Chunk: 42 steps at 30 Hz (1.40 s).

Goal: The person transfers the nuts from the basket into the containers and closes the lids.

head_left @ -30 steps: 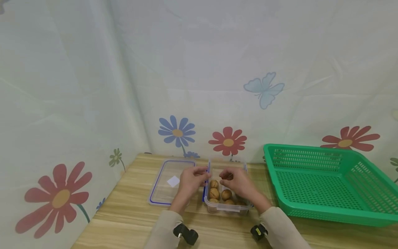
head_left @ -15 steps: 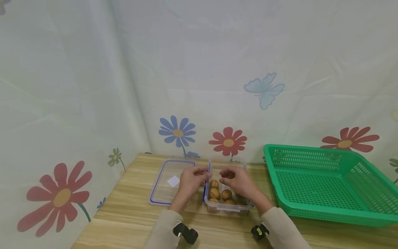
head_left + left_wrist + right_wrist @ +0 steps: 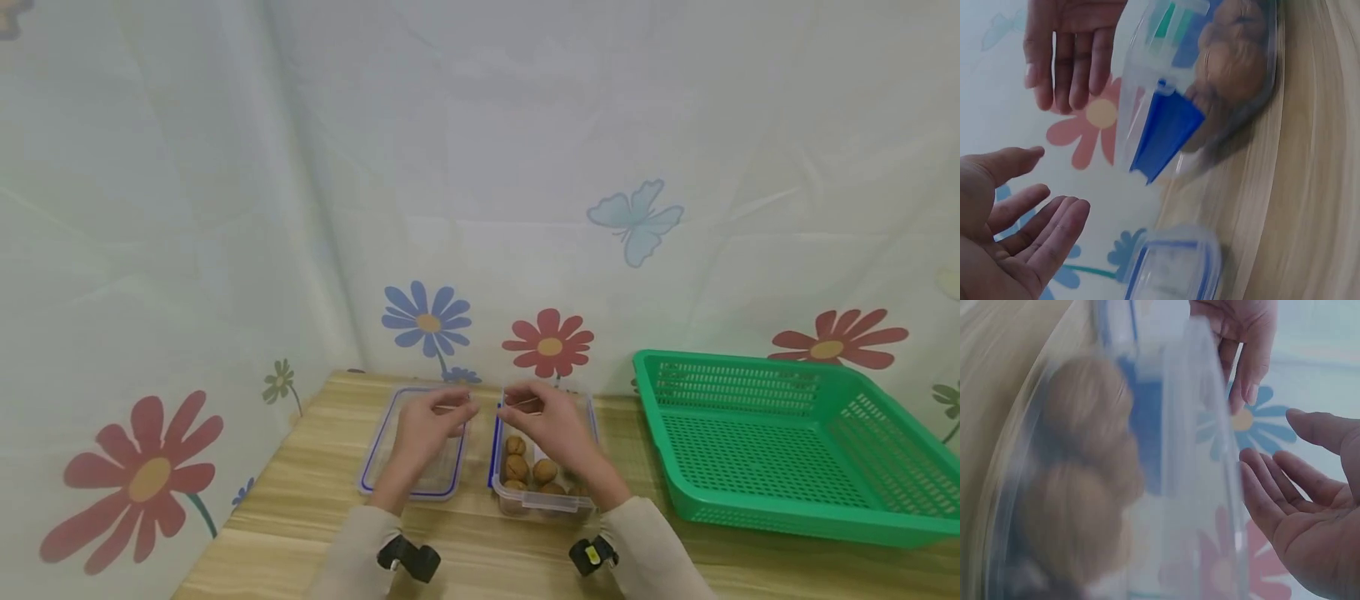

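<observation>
My left hand [image 3: 426, 429] hovers over the clear blue-edged lid [image 3: 438, 479], which lies flat on the table. Its fingers are loosely spread with nothing between them, as the left wrist view also shows. Over the back left of the clear plastic box [image 3: 551, 502] is my right hand [image 3: 551, 425], fingers relaxed and apart in the right wrist view. Several walnuts [image 3: 515, 468] sit inside the box, mostly toward its near and left side. A blue latch [image 3: 1166, 134] hangs out from the box's left side. The right hand and forearm hide part of the box's interior.
A large green plastic basket [image 3: 750, 450] stands to the right of the box. Under everything is a wood-grain table [image 3: 300, 517], backed by a pale curtain [image 3: 480, 167] with printed flowers and a butterfly.
Both hands have shifted left and slightly up in the last half second. The left hand has gone from the box's left edge to over the lid; box and lid stay put.
</observation>
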Tool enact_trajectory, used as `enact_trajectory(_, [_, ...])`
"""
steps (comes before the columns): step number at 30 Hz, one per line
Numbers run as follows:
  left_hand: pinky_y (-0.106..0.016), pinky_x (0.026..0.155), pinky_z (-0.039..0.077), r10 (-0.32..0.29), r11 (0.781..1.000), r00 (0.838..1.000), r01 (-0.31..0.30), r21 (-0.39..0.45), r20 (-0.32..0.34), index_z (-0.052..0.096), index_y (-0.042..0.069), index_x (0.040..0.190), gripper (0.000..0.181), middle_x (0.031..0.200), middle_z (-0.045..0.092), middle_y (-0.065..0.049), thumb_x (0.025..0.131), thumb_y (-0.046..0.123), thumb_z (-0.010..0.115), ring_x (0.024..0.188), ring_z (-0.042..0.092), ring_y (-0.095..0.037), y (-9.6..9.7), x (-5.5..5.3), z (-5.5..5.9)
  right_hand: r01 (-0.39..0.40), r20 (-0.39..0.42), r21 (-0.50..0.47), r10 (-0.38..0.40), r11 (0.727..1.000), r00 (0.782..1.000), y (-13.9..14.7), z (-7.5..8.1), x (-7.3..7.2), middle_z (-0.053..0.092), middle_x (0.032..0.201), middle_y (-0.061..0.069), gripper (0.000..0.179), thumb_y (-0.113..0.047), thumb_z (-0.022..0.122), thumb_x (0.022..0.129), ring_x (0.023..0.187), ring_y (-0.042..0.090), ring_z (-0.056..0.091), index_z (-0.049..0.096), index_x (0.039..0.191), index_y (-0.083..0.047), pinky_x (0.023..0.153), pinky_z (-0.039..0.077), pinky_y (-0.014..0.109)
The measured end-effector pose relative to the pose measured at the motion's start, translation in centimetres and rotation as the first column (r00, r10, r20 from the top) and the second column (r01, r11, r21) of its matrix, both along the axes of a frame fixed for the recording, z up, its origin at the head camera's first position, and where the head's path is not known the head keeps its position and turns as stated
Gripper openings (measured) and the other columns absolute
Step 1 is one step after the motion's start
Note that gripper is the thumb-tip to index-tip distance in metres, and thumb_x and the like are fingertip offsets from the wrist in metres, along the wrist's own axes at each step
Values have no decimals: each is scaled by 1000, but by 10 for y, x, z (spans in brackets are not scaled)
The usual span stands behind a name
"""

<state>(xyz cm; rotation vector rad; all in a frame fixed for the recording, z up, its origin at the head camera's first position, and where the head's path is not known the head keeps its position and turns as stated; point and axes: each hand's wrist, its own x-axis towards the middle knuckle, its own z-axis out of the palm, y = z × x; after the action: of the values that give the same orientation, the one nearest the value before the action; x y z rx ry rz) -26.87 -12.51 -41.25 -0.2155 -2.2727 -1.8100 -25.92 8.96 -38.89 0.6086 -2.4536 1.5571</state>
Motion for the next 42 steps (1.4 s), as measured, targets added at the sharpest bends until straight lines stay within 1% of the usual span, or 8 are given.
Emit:
enact_trajectory(6, [-38, 86, 66, 45, 993, 998, -49, -103, -35, 76, 4, 127, 39, 125, 74, -15, 97, 29, 81, 104, 75, -31, -31, 4, 7, -13, 39, -99, 17, 995, 999, -24, 3, 1, 73, 121, 14, 33, -15, 77, 100, 111, 34, 70, 70, 129, -2, 90, 64, 46])
enact_trajectory(12, [-48, 96, 61, 94, 968, 992, -110, -224, -79, 73, 10, 134, 48, 130, 73, -13, 97, 40, 80, 116, 71, -29, -64, 3, 7, -22, 90, -152, 36, 988, 995, -47, 4, 6, 64, 138, 21, 49, -24, 75, 101, 123, 40, 65, 61, 140, 3, 98, 61, 53])
enact_trajectory(16, [-51, 99, 59, 107, 955, 988, -133, -266, -109, 71, 10, 138, 51, 135, 71, -13, 97, 39, 79, 121, 68, -32, -83, 3, 3, 28, 151, -214, 5, 976, 989, -66, 1, 10, 55, 149, 24, 62, -28, 75, 101, 134, 42, 56, 52, 148, 5, 108, 53, 56])
enact_trajectory(20, [-52, 103, 58, 112, 962, 989, -131, -240, -91, 67, 8, 142, 54, 142, 66, -14, 98, 37, 79, 127, 65, -36, -96, 2, -4, 109, 211, -280, -50, 954, 976, -85, -2, 13, 50, 154, 26, 71, -28, 78, 97, 141, 44, 49, 47, 152, 4, 117, 44, 58])
enact_trajectory(24, [-53, 107, 55, 112, 965, 992, -121, -231, -53, 64, 8, 146, 55, 147, 63, -13, 100, 37, 77, 132, 61, -36, -104, 4, -11, 176, 217, -289, -114, 941, 969, -100, -9, 16, 49, 154, 28, 74, -28, 80, 94, 142, 47, 47, 47, 152, 5, 118, 41, 60])
enact_trajectory(30, [-53, 111, 51, 128, 966, 992, -128, -227, -18, 62, 9, 148, 62, 150, 60, -13, 99, 44, 77, 137, 56, -35, -112, 4, -17, 223, 233, -331, -149, 917, 961, -116, -22, 17, 43, 159, 28, 78, -29, 80, 94, 148, 46, 39, 43, 156, 2, 123, 34, 62])
enact_trajectory(36, [-56, 117, 44, 147, 962, 988, -132, -239, 43, 58, 12, 152, 66, 157, 53, -14, 99, 48, 75, 144, 49, -37, -118, 3, -23, 271, 256, -311, -194, 911, 947, -130, -35, 19, 42, 156, 33, 83, -28, 83, 90, 146, 49, 39, 43, 156, 5, 121, 34, 64])
enact_trajectory(42, [-57, 120, 40, 120, 965, 985, -87, -246, 123, 51, 11, 158, 76, 162, 46, -18, 98, 51, 75, 147, 44, -40, -123, 4, -31, 310, 309, -289, -218, 906, 926, -135, -50, 20, 43, 153, 35, 87, -25, 85, 88, 144, 50, 41, 42, 157, 6, 122, 34, 63])
